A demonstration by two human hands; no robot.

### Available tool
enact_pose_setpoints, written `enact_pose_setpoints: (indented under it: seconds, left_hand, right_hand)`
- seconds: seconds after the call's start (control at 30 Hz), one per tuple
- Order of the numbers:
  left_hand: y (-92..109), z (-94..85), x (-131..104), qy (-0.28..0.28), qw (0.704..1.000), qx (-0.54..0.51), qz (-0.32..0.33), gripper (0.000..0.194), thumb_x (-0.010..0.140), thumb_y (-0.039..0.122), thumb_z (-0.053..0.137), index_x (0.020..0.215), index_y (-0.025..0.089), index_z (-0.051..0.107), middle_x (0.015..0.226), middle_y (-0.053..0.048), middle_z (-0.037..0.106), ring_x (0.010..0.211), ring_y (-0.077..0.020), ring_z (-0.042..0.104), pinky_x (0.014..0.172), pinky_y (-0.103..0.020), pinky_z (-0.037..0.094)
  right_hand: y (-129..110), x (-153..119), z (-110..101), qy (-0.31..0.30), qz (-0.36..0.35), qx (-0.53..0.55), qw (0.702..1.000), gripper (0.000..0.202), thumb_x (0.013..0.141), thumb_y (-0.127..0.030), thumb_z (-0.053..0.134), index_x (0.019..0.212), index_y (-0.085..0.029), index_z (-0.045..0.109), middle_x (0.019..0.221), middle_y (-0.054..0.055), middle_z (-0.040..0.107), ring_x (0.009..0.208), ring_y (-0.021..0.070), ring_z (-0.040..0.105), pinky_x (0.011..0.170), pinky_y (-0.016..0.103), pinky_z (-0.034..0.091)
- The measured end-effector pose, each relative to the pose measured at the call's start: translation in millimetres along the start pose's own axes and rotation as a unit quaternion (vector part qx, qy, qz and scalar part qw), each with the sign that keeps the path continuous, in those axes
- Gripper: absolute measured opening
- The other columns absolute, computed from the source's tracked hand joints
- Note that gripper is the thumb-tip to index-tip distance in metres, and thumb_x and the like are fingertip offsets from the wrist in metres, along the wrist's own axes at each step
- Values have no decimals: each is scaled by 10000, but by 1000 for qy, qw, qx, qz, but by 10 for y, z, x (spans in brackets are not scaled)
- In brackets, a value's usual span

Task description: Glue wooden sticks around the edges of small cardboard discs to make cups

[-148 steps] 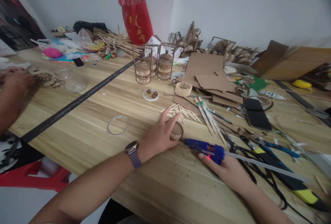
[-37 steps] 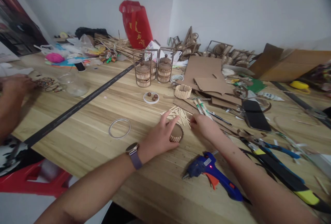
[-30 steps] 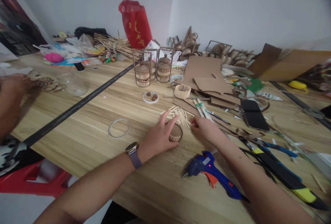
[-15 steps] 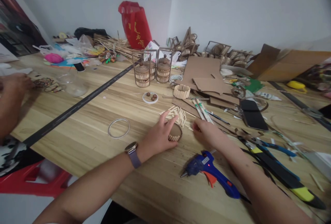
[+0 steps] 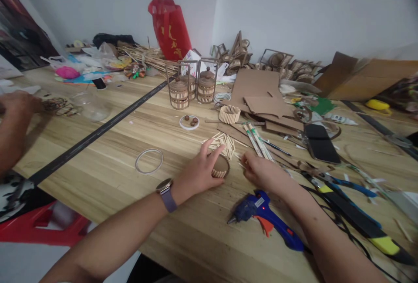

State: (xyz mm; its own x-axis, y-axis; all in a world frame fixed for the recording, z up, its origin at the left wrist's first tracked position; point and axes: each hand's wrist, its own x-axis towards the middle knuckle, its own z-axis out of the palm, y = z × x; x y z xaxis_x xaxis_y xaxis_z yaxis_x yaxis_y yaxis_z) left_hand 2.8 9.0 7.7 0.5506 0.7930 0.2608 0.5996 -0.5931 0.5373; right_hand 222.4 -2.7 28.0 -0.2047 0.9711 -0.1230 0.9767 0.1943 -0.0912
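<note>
My left hand (image 5: 200,167), with a watch on its wrist, curves its thumb and fingers around a small round brown base (image 5: 222,164). Short pale sticks stand along part of that base's rim, and the fingers cover its left side. Just behind it lies a loose pile of short wooden sticks (image 5: 225,143). To the right, my right hand (image 5: 259,169) is closed low over the table, fingertips pinched beside a few stray sticks; what they hold is hidden. A blue glue gun (image 5: 266,217) with an orange trigger lies in front of it, nozzle pointing left.
A stick ring (image 5: 229,114), a white ring with brown beads (image 5: 189,122) and lidded miniature baskets (image 5: 179,93) stand farther back. Another white ring (image 5: 149,161) lies left. Pliers (image 5: 352,213), a phone (image 5: 321,143) and cardboard (image 5: 254,87) lie right. Another person's hand (image 5: 19,109) is far left.
My right hand has shifted very slightly left, still pinched near the stray sticks. My left hand stays around the round base. The view has tilted a little.
</note>
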Motion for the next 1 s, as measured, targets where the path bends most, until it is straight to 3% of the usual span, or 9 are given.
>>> enact_pose_setpoints:
  seconds: [0.13, 0.43, 0.53, 0.67, 0.77, 1.0]
  left_hand:
    - [-6, 6, -1, 3, 1000, -3, 6, 903, 671, 225, 781, 1423, 262, 283, 1528, -153, 143, 1216, -326, 510, 974, -465, 482]
    - [-24, 18, 1, 9, 1000, -5, 10, 926, 664, 236, 788, 1432, 269, 272, 1524, -148, 148, 1200, -323, 517, 969, -464, 485]
    - [-29, 14, 5, 5, 1000, -5, 12, 928, 664, 242, 791, 1433, 261, 272, 1518, -159, 158, 1223, -329, 496, 972, -467, 482]
    - [-37, 10, 12, 3, 1000, -14, 15, 952, 656, 253, 810, 1438, 264, 267, 1515, -164, 163, 1262, -339, 462, 992, -478, 467]
    - [-39, 9, 15, 0, 1000, -16, 13, 949, 654, 259, 816, 1435, 246, 278, 1506, -177, 176, 1284, -352, 439, 1002, -489, 457]
    - [-29, 6, 15, -1, 1000, -12, 9, 939, 654, 260, 812, 1430, 263, 283, 1515, -165, 171, 1277, -356, 448, 962, -483, 489]
  right_hand:
    - [-11, -25, -30, -2, -20, 8, 1000, 130, 798, -84, 464, 839, -193, 522, 717, 42, 635, 657, 166, 578, 556, 239, 305]
    - [4, -33, -32, -6, -85, 56, 995, 133, 826, -112, 440, 870, -166, 553, 775, 67, 633, 686, 172, 561, 626, 250, 362]
    - [-44, -84, -142, 1, -96, 77, 992, 139, 841, -149, 434, 794, -178, 562, 755, 51, 617, 661, 160, 540, 611, 245, 369]
    - [-139, -136, -222, -8, -103, 161, 981, 132, 830, -190, 471, 834, -192, 603, 669, -7, 603, 594, 139, 526, 566, 223, 375]
    - [-225, -143, -201, -13, -106, 222, 969, 134, 818, -207, 504, 822, -194, 637, 692, 0, 644, 626, 147, 560, 593, 232, 392]
    - [-353, -125, -132, 6, -104, 221, 970, 152, 812, -146, 513, 810, -188, 659, 720, 16, 677, 649, 156, 579, 607, 235, 396]
